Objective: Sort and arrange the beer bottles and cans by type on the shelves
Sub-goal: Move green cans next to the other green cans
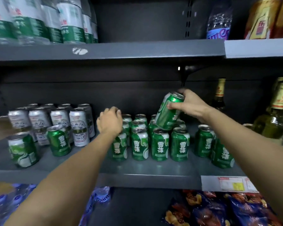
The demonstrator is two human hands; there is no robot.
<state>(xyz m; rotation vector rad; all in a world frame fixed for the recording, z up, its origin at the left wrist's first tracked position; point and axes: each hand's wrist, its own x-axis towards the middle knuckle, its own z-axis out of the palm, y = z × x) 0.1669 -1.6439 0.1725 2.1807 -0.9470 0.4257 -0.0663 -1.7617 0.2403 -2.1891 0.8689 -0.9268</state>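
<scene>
My right hand [189, 103] grips a tilted green beer can [167, 114] by its top, held above a block of several upright green cans [159, 145] on the middle shelf [147, 168]. My left hand [110, 122] reaches over the left column of that block, fingers curled down over a can top; whether it grips the can is hidden. Two green cans [204, 141] stand apart at the right. Two more green cans [59, 141] stand at the left in front of a group of white-and-silver cans [79, 126].
Glass bottles with gold caps [274, 118] stand at the shelf's right end. Green-labelled water bottles [39, 22] fill the upper shelf at left. Snack bags [219, 209] and blue-capped water bottles [10, 203] lie on the shelf below. A price tag [232, 183] sits on the shelf edge.
</scene>
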